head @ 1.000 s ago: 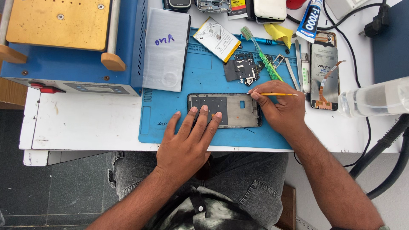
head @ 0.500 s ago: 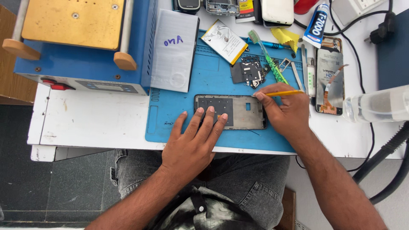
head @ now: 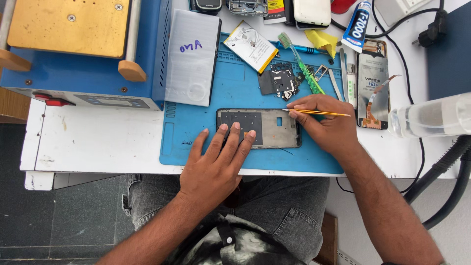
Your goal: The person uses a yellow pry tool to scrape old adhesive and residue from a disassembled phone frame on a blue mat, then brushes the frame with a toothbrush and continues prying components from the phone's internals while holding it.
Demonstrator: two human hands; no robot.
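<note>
Phone frame [head: 274, 127] lies flat on the blue mat [head: 196, 132], right in front of me. It is a black, long shape with a grey inside, and its long side runs left to right.

My left hand [head: 216, 167] is open and flat. Its fingertips [head: 237, 126] press down on the left part of the phone frame (the palm sits on the mat near the table's edge).

My right hand [head: 326, 125] is closed around thin yellow tweezers [head: 319, 113]. The tweezer tips point left and sit at the top right edge of the phone frame. I cannot tell if they pinch anything.

Just above the frame lies a small dark board [head: 277, 81] and a green toothbrush [head: 301, 66]. A flat battery [head: 250, 46] lies tilted near the top of the mat. A grey phone back [head: 191, 59] lies to the left, next to a big blue machine [head: 78, 54] with a gold plate on top. To my right is another phone part [head: 373, 91] on the white table [head: 98, 142], and a glue tube [head: 358, 19] is further up.
</note>
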